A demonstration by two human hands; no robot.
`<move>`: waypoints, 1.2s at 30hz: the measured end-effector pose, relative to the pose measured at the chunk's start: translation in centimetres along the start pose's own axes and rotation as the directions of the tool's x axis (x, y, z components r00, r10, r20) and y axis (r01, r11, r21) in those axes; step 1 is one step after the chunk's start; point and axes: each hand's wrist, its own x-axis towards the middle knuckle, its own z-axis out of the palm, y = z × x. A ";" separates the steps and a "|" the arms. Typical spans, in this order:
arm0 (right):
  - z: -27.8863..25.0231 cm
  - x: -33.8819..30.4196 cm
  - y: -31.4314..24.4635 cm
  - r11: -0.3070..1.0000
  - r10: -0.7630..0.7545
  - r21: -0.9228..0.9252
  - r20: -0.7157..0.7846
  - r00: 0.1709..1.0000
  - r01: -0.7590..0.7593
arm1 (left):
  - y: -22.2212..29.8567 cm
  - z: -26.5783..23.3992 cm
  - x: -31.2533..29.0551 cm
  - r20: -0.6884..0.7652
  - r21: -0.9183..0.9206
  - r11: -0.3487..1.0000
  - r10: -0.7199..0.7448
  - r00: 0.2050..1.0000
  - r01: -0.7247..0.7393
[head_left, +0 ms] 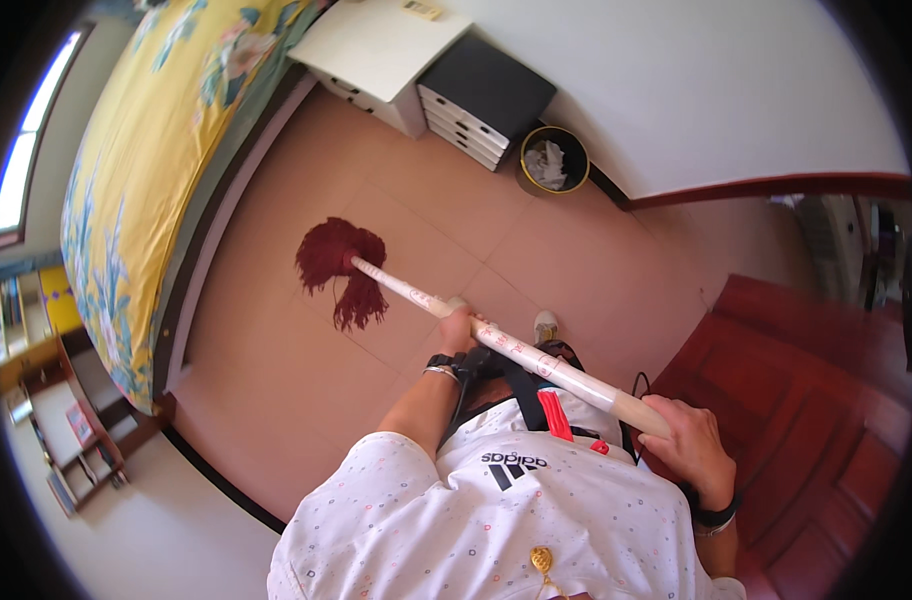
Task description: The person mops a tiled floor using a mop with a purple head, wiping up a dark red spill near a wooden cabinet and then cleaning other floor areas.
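Observation:
A string mop (401, 289) with a long pale handle runs diagonally across the view. Its dark red strands rest spread on the tiled floor (446, 225), left of the middle. My left hand (458, 328) is wrapped round the handle partway down, with a dark band at that wrist. Around the handle's near end, by my right side, my right hand (688, 444) is closed. The fingers of both hands are partly hidden by the handle and the viewing angle.
A bed (141, 200) with a yellow flowered cover stands along the left. At the back are a white cabinet (381, 45), a black-topped drawer unit (486, 90) and a waste bin (526, 178) with crumpled paper inside. A reddish-brown door (776, 400) stands at the right.

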 end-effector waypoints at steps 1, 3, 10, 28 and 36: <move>-0.1 -0.6 0.1 0.999 0.032 0.011 -0.024 0.999 -0.032 | -0.2 1.0 0.1 0.004 0.027 1.000 -0.009 1.000 0.009; -0.3 -2.0 0.2 0.993 0.109 0.041 -0.047 0.993 -0.107 | -1.1 3.0 0.5 -0.002 0.124 0.992 -0.034 0.999 0.034; -2.9 -7.1 1.9 0.963 0.260 0.124 -0.173 0.950 -0.241 | -5.1 9.4 1.5 0.069 0.319 0.945 -0.096 0.993 0.069; -12.9 -14.6 14.8 0.947 0.282 0.203 -0.150 0.948 -0.249 | -24.3 17.6 -5.6 0.229 0.182 0.966 -0.225 0.947 0.185; -13.4 -7.8 13.3 0.992 -0.128 0.002 -0.008 0.992 0.129 | -19.9 13.0 -2.5 0.165 -0.146 0.989 -0.010 0.986 0.035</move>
